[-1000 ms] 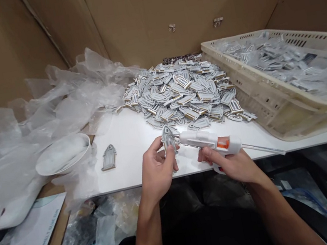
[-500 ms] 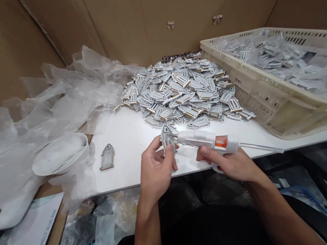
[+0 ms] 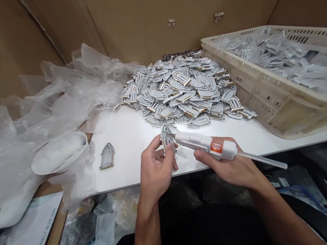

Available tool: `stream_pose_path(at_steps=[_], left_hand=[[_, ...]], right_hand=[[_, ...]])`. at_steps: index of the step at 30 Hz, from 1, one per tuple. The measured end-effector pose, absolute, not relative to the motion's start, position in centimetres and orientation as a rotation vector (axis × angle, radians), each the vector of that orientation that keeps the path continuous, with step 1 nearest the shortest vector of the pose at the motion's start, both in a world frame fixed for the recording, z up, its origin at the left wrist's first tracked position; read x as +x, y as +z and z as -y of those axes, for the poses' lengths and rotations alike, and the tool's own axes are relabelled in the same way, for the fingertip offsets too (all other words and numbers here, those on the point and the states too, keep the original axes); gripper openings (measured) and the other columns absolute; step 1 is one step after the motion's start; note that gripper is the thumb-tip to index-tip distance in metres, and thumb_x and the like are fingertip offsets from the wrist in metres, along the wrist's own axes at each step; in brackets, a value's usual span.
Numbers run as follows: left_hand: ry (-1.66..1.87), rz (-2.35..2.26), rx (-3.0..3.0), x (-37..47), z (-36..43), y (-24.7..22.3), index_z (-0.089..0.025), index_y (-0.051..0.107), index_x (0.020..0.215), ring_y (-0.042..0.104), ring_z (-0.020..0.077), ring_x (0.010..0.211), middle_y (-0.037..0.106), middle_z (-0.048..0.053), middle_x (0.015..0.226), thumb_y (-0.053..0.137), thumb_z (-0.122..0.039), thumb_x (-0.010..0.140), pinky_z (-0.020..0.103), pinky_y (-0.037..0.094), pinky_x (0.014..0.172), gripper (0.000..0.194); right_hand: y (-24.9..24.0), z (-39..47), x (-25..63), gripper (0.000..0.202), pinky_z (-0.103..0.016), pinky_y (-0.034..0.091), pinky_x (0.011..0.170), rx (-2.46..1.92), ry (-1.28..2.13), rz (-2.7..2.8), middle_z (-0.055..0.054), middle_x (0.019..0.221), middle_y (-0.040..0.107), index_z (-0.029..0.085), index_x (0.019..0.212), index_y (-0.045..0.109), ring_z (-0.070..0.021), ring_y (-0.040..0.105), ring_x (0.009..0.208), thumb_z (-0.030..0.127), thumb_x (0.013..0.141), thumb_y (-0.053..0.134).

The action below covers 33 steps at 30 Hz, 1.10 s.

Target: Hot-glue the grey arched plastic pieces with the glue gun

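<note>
Between the thumb and fingers of my left hand [image 3: 157, 163] is a small grey arched window-shaped piece [image 3: 166, 135], held upright above the white tabletop [image 3: 129, 145]. My right hand [image 3: 229, 165] is closed around a white hot glue gun [image 3: 196, 141] with an orange window; a clear glue stick [image 3: 263, 159] sticks out of its back end. The gun's nozzle points left at the piece, at or very near its face; whether they touch I cannot tell. A second arched piece [image 3: 106, 156] lies flat to the left of my left hand.
A large heap of similar arched pieces [image 3: 183, 89] covers the back middle. To the right stands a cream plastic crate [image 3: 251, 98] holding bagged pieces. Crumpled clear plastic bags [image 3: 72, 92] and a white oval dish [image 3: 61, 154] lie to the left, before cardboard walls [image 3: 138, 13].
The glue gun has tilted, its back end now lower and its nozzle slightly to the left. My right hand has turned with it. My left hand and the arched piece have stayed nearly still.
</note>
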<state>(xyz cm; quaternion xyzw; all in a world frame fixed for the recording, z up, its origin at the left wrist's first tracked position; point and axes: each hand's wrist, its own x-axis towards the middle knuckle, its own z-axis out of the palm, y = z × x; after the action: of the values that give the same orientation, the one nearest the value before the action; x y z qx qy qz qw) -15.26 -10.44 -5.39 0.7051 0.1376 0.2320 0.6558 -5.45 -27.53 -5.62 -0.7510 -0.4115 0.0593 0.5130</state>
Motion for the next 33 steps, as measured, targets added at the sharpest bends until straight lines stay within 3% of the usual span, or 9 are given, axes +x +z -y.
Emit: stream_pose_path(at_steps=[6, 13, 21, 25, 28, 33], left_hand=[[0.532, -0.324, 1.612, -15.3, 10.4, -5.5, -0.013, 0.065, 0.100, 0.046, 0.0030, 0.046, 0.069, 0.003, 0.084, 0.064, -0.033, 0.098, 0.018, 0.034, 0.043, 0.021], [0.530, -0.310, 1.574, -15.2, 10.1, -6.0, -0.012, 0.065, 0.097, 0.046, 0.0062, 0.045, 0.055, -0.003, 0.058, 0.065, -0.035, 0.097, 0.018, 0.034, 0.044, 0.023], [0.510, -0.289, 1.516, -15.2, 10.0, -6.2, -0.012, 0.065, 0.097, 0.049, 0.0077, 0.046, 0.049, -0.005, 0.054, 0.064, -0.035, 0.099, 0.018, 0.035, 0.046, 0.022], [0.520, -0.280, 1.513, -15.1, 10.0, -6.3, -0.013, 0.063, 0.095, 0.049, 0.0074, 0.045, 0.046, -0.007, 0.053, 0.063, -0.033, 0.099, 0.018, 0.035, 0.046, 0.021], [0.528, -0.274, 1.499, -15.2, 10.0, -6.3, -0.013, 0.063, 0.095, 0.049, 0.0066, 0.045, 0.049, -0.006, 0.057, 0.064, -0.034, 0.099, 0.018, 0.034, 0.045, 0.021], [0.522, -0.271, 1.491, -15.3, 10.0, -6.2, -0.012, 0.063, 0.097, 0.052, 0.0035, 0.047, 0.067, 0.003, 0.089, 0.065, -0.034, 0.098, 0.019, 0.034, 0.045, 0.022]], right_hand=[[-5.2, 27.6, -5.8, 0.043, -0.027, 0.033, 0.058, -1.835, -0.103, 1.249, 0.002, 0.068, 0.048, 0.019, 0.074, 0.044, -0.0107, 0.039, 0.058, 0.040, 0.107, 0.063], [-5.6, 27.4, -6.1, 0.031, -0.028, 0.037, 0.063, -1.845, -0.333, 1.399, -0.001, 0.075, 0.051, 0.019, 0.082, 0.047, -0.0131, 0.048, 0.067, 0.027, 0.106, 0.063], [-6.0, 27.3, -5.9, 0.034, -0.021, 0.034, 0.058, -1.697, -0.255, 1.275, 0.005, 0.069, 0.043, 0.018, 0.077, 0.045, -0.0076, 0.039, 0.059, 0.020, 0.102, 0.068], [-5.9, 27.4, -5.7, 0.031, -0.020, 0.036, 0.059, -1.713, -0.170, 1.252, 0.005, 0.068, 0.047, 0.017, 0.076, 0.052, -0.0072, 0.042, 0.060, 0.023, 0.103, 0.067], [-5.9, 27.5, -5.6, 0.034, -0.021, 0.037, 0.058, -1.747, -0.121, 1.207, 0.004, 0.067, 0.049, 0.016, 0.074, 0.054, -0.0076, 0.044, 0.059, 0.029, 0.103, 0.065], [-5.7, 27.7, -5.5, 0.043, -0.024, 0.036, 0.051, -1.740, 0.097, 1.044, 0.002, 0.058, 0.052, 0.018, 0.066, 0.056, -0.0100, 0.047, 0.052, 0.040, 0.101, 0.065]])
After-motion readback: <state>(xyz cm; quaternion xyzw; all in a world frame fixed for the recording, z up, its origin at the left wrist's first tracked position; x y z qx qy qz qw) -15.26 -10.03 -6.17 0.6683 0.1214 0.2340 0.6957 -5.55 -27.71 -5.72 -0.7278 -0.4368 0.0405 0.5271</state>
